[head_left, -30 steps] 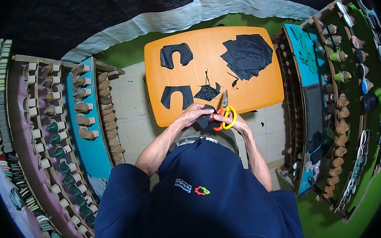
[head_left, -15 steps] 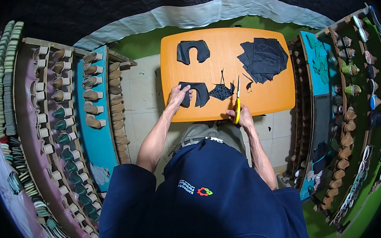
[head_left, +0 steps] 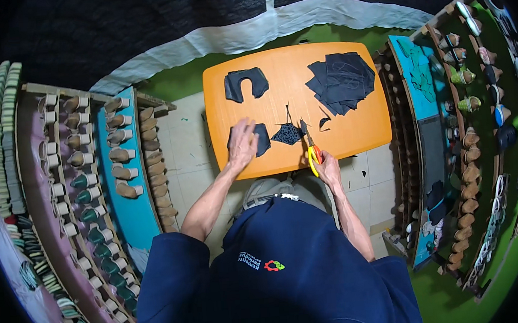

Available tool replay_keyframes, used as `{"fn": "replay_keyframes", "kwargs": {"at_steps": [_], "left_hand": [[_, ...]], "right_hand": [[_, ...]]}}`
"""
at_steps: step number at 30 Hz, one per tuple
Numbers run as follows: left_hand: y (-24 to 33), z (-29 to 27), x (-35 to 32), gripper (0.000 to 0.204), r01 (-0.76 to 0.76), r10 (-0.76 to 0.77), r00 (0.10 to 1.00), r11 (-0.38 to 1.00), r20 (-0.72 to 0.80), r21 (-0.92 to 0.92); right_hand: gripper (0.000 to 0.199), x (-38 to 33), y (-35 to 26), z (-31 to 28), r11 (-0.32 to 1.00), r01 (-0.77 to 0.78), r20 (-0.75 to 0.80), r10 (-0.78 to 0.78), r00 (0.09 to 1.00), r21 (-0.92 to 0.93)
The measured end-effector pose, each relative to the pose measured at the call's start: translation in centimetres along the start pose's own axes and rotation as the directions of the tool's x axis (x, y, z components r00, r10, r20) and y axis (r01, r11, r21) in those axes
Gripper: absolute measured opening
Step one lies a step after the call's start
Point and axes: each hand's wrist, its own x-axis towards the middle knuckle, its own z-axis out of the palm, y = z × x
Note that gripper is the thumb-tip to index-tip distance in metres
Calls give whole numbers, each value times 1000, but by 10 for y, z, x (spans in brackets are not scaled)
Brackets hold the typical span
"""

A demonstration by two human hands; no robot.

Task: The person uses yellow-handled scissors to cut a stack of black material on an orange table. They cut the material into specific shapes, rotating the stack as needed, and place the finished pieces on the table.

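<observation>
My left hand (head_left: 244, 144) lies with its fingers stretched out over a black cut piece of material (head_left: 263, 139), covering part of it. In my right hand (head_left: 330, 170) is a pair of scissors (head_left: 314, 156) with yellow and orange handles, held near the table's front edge. Its blades point away from me, beside a heap of black scraps (head_left: 287, 134). Farther off at the left lies another black U-shaped piece (head_left: 257, 82). A pile of overlapping black sheets (head_left: 344, 78) with pale outlines occupies the far right. Between pile and scissors rests a small curved offcut (head_left: 325, 122).
The orange table (head_left: 288, 66) has rounded corners. Racks of brown and green shoe lasts (head_left: 99, 235) stand on the left, with a blue board (head_left: 132, 215) among them. More shelves with lasts and shoes (head_left: 470, 171) line the right. A dark curtain (head_left: 177, 23) hangs behind.
My left hand has gone from gripping the near piece's left edge to lying spread over it. The scissors have turned in my right hand, their blades now tilting left. The whole view has shifted slightly.
</observation>
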Motion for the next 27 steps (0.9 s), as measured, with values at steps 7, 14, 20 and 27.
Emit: {"fn": "replay_keyframes", "kwargs": {"at_steps": [7,14,20,27], "left_hand": [[60,100,14,82,97,-83,950,995,301,-32],[128,172,52,80,77,-109,958,989,266,127],[154,186,47,73,-161,125,923,984,363,70],[170,176,5,45,-355,672,513,733,535,-581]], "right_hand": [[45,-21,26,-4,968,-45,-187,93,978,248],[43,-67,42,-36,878,-142,-296,301,907,457],[43,-95,93,-35,794,-157,-313,402,860,588],[33,-91,102,-23,653,-71,-269,406,874,754]]}}
